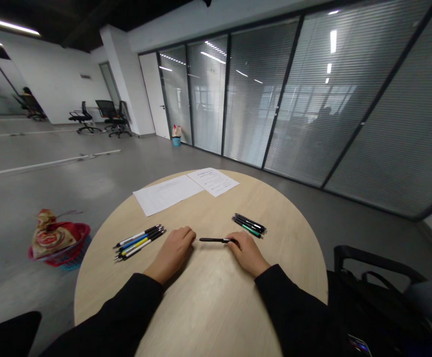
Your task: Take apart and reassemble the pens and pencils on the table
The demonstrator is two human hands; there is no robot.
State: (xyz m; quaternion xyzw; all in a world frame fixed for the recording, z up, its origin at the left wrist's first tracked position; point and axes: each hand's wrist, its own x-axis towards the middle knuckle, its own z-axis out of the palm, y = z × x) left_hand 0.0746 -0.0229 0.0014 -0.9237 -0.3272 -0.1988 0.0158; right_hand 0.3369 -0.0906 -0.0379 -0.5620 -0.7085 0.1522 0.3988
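Note:
A slim black pen (214, 240) lies level, its right end pinched between the thumb and fingers of my right hand (246, 252). Its left end points at my left hand (177, 249), with a small gap between them. The fingers of my left hand are curled together by the tabletop; whatever they may hold is too small to make out. Beyond my right hand is a group of black pens (250, 223), with a green-and-black pen (246, 227) among them. Left of my left hand, several white, blue and yellow pens (140, 242) lie side by side.
The round wooden table (208, 307) has two printed paper sheets (169, 193) at its far edge. A basket (61, 253) with a bag in it stands on the floor at left. A black chair (379, 263) with a dark bag is at right.

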